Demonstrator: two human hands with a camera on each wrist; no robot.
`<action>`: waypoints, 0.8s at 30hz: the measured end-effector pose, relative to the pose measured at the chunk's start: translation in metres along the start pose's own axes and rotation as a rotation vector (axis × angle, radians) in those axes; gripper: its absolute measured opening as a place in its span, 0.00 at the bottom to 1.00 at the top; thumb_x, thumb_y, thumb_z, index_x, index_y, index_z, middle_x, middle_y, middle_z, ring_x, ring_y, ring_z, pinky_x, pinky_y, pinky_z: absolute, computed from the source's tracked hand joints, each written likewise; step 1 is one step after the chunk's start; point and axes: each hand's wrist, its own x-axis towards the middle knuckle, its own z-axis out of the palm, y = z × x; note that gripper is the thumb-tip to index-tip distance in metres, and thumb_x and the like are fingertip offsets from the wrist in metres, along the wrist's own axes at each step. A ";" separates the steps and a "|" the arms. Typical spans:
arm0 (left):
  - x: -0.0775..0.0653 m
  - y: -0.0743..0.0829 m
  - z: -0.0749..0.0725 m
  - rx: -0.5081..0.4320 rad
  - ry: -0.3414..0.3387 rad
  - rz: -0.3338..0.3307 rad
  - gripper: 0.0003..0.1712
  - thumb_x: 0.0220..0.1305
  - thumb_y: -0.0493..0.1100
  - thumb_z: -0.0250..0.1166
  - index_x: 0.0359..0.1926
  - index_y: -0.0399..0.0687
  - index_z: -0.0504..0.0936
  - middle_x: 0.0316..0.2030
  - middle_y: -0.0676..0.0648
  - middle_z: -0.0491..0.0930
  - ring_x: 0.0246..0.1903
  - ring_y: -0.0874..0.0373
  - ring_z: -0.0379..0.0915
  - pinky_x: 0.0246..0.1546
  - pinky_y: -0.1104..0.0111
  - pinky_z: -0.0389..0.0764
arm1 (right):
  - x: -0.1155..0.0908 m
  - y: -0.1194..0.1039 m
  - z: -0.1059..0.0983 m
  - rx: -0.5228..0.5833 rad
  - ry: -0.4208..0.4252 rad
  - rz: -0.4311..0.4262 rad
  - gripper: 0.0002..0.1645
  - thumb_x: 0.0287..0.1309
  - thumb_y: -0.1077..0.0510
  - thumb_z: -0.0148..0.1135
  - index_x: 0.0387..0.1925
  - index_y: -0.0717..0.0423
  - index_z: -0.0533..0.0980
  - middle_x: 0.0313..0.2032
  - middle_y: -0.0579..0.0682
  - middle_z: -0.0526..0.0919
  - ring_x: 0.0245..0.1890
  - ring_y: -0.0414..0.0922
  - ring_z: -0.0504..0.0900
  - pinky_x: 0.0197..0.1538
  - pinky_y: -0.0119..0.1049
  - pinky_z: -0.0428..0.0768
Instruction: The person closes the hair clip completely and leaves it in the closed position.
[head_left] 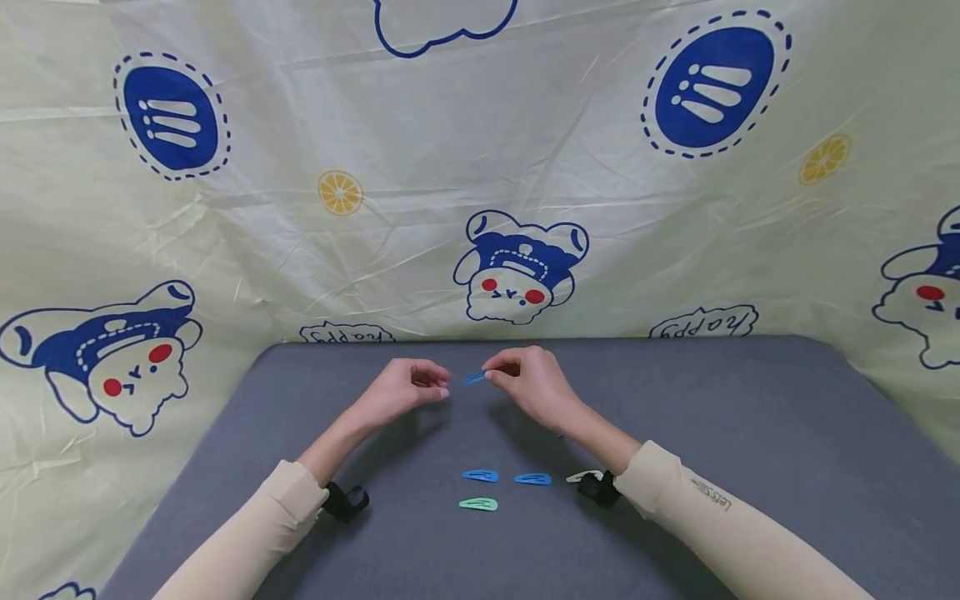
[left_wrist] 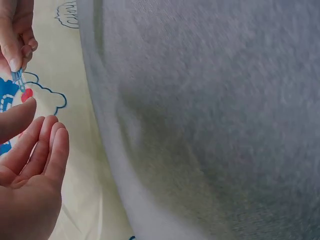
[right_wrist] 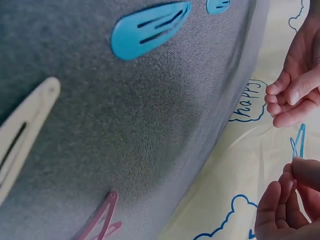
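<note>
Between the thumb and fingertips of my right hand [head_left: 536,385] is a blue snap hair clip [right_wrist: 301,140], raised over the far part of the table. In the right wrist view the clip's narrow parts stand apart in a V. My left hand [head_left: 405,385] hovers just left of the clip, holding nothing. Its fingers [left_wrist: 59,150] are loosely extended, with the thumb apart from them. Nearer the body lie two blue hair clips [head_left: 480,476] side by side, with a green hair clip [head_left: 477,504] below the left one.
A cream hair clip [right_wrist: 27,122] lies right of the blue pair, partly covered by the right wrist's black camera [head_left: 598,489] in the head view. A pink hair clip [right_wrist: 105,217] lies beyond it, splayed. Behind the grey table [head_left: 712,400] hangs a printed cloth [head_left: 420,250].
</note>
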 end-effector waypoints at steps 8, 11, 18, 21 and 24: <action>-0.011 0.013 0.003 0.028 0.016 0.063 0.12 0.61 0.35 0.68 0.47 0.38 0.84 0.37 0.47 0.83 0.38 0.55 0.77 0.43 0.62 0.78 | -0.018 -0.005 -0.009 0.008 0.051 -0.018 0.05 0.61 0.59 0.68 0.39 0.51 0.86 0.34 0.42 0.85 0.32 0.43 0.78 0.36 0.37 0.79; -0.015 0.018 0.005 0.045 0.027 0.082 0.12 0.61 0.36 0.69 0.46 0.38 0.84 0.37 0.47 0.83 0.37 0.56 0.77 0.43 0.63 0.79 | -0.027 -0.006 -0.012 0.012 0.068 -0.023 0.05 0.61 0.59 0.68 0.39 0.50 0.86 0.35 0.42 0.85 0.33 0.42 0.79 0.37 0.37 0.79; -0.027 0.031 0.012 0.066 0.052 0.094 0.13 0.60 0.36 0.70 0.47 0.41 0.85 0.37 0.50 0.82 0.37 0.58 0.77 0.42 0.64 0.79 | -0.046 -0.009 -0.016 0.050 0.095 -0.034 0.05 0.60 0.59 0.69 0.39 0.48 0.86 0.35 0.41 0.85 0.34 0.41 0.80 0.38 0.37 0.80; -0.031 0.035 0.015 0.061 0.069 0.097 0.13 0.60 0.37 0.70 0.47 0.42 0.85 0.38 0.49 0.83 0.37 0.59 0.77 0.43 0.64 0.79 | -0.054 -0.010 -0.017 0.053 0.116 -0.047 0.06 0.60 0.58 0.69 0.39 0.47 0.86 0.35 0.39 0.84 0.34 0.40 0.80 0.36 0.36 0.80; -0.037 0.041 0.017 0.048 0.086 0.097 0.13 0.61 0.37 0.70 0.47 0.43 0.84 0.40 0.47 0.83 0.39 0.59 0.77 0.45 0.63 0.79 | -0.062 -0.013 -0.018 0.049 0.142 -0.055 0.06 0.60 0.58 0.69 0.39 0.45 0.86 0.35 0.38 0.83 0.34 0.40 0.79 0.35 0.35 0.79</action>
